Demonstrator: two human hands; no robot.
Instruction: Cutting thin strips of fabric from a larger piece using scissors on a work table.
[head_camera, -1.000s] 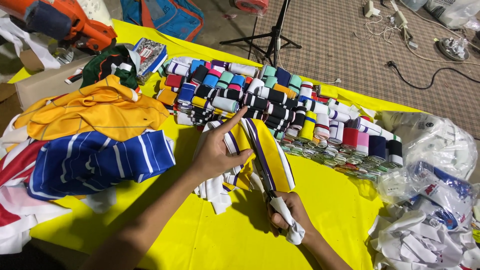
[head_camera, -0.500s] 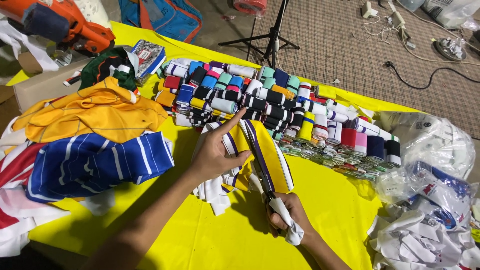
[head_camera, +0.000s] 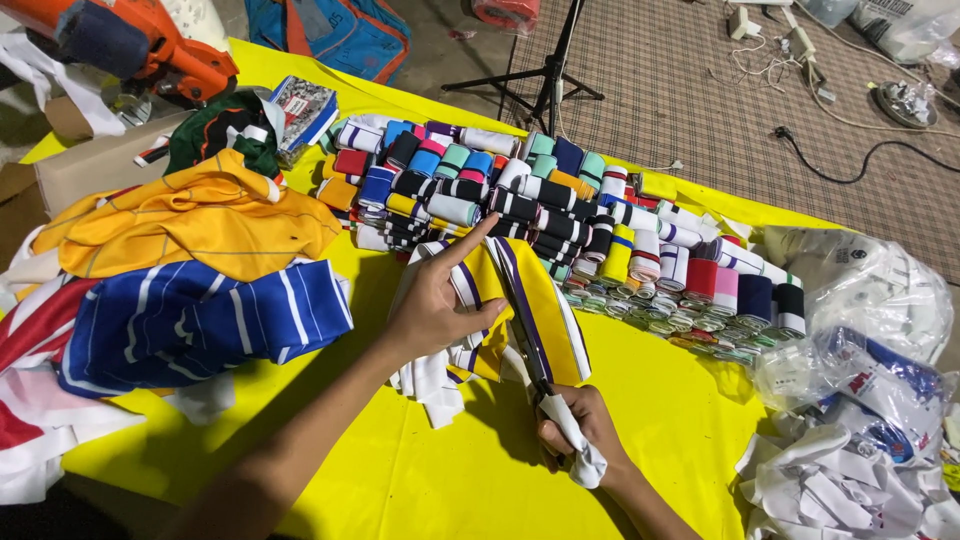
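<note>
A yellow-covered bench (head_camera: 420, 480) fills the near part of the view, with a patterned carpet (head_camera: 690, 90) beyond its far edge. On the left lie folded garments: a blue one with white stripes (head_camera: 200, 320) nearest, and a yellow one (head_camera: 200, 220) just beyond it. Across the far middle runs a dense bank of rolled ribbed trims (head_camera: 560, 220) in many colours, reaching toward clear plastic bags (head_camera: 860, 290) on the right. White offcuts (head_camera: 840, 490) are heaped at the near right.

In the middle lies the yellow strip of knit trim with purple and white stripes (head_camera: 545, 310). Its long axis runs from near to far, leaning slightly left at the far end. The left hand (head_camera: 435, 310) presses flat on the strip's left side, index finger stretched out toward the rolls and thumb across the cloth, pinning it rather than gripping it. The right hand (head_camera: 580, 435) sits at the strip's near end, clenched around the white-wrapped handles of the scissors (head_camera: 530, 345). Their blades point away along the strip, lying close to its length, between the left hand and the strip's right edge. So the strip lies ahead of the right hand and directly beneath the left, which is the farther forward of the two.
</note>
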